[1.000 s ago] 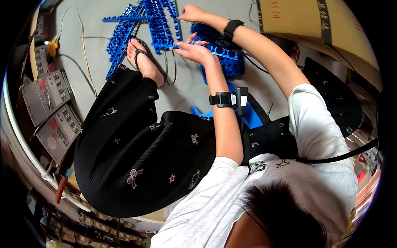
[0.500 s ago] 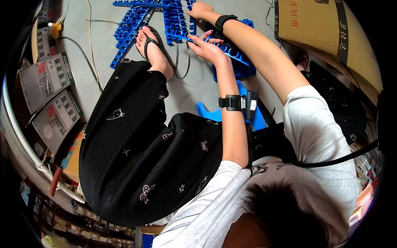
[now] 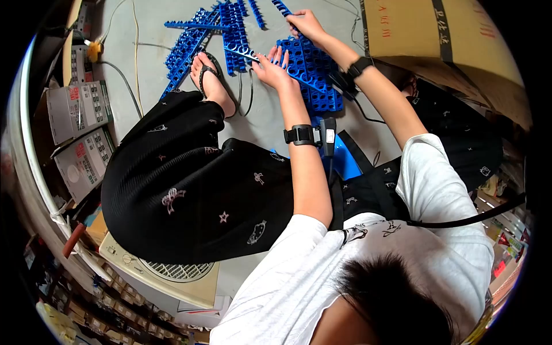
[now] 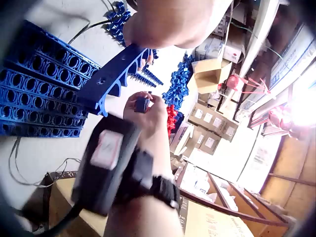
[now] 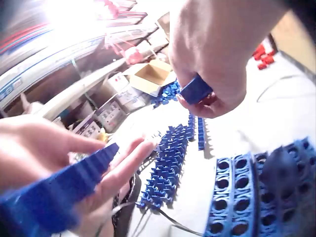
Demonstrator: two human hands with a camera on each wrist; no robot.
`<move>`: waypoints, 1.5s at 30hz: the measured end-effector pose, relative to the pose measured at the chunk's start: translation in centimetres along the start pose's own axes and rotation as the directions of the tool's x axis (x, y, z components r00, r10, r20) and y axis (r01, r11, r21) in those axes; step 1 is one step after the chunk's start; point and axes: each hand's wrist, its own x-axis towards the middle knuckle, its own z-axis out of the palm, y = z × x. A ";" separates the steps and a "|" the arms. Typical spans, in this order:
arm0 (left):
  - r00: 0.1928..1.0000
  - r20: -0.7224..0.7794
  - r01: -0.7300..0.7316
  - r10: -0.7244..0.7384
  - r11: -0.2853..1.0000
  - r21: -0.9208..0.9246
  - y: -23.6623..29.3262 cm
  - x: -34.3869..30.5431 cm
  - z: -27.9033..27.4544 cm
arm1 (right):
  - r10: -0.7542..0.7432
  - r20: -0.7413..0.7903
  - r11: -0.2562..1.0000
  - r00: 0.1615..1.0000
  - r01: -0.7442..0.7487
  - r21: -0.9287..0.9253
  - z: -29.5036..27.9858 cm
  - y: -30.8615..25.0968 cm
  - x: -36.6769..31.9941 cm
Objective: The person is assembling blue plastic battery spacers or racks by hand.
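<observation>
My left hand (image 3: 276, 71) is palm up under a long blue notched strip (image 3: 306, 79), gripping it between thumb and fingers. Farther forward, my right hand (image 3: 307, 26) pinches the end of another blue strip (image 3: 280, 7), held apart from the first. In the right wrist view, the right hand (image 5: 212, 59) curls round a blue end piece (image 5: 196, 90), and the left hand (image 5: 113, 168) holds its strip. The left wrist view shows the left hand (image 4: 173, 22) above its strip (image 4: 111, 76). A stack of ring-patterned blue strips (image 3: 325, 103) lies below the hands.
More blue strips (image 3: 236, 34) lie on the grey floor (image 3: 155, 63) near a sandalled foot (image 3: 210, 80). A large cardboard box (image 3: 408, 34) stands at right. Cables (image 3: 138, 75) cross the floor. Red pieces (image 4: 171, 118) and an open box (image 4: 210, 74) lie farther off.
My right hand has moved away from the floor strips, towards the right, and a blue strip now shows in its grip. The left hand still holds its strip.
</observation>
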 end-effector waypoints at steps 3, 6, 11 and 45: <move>0.989 0.143 0.041 -0.046 0.998 0.040 -0.6 -0.2 0.0 | -0.224 0.022 0.951 0.974 0.223 -0.213 -1.0 -1.4 -6.4; 0.956 0.279 0.075 -0.088 0.996 0.057 -0.5 -0.8 0.8 | -0.244 0.226 0.917 0.943 0.300 -0.264 -2.5 -1.9 -9.8; 0.900 0.434 -0.001 -0.046 0.994 0.108 0.1 -2.3 1.7 | -0.233 0.272 0.966 0.934 0.254 -0.047 -3.4 -2.9 -13.4; 0.984 0.124 0.114 -0.130 0.985 0.130 -2.8 -3.2 -0.1 | -0.173 -0.042 0.985 0.984 0.172 -0.013 -3.9 0.7 -14.2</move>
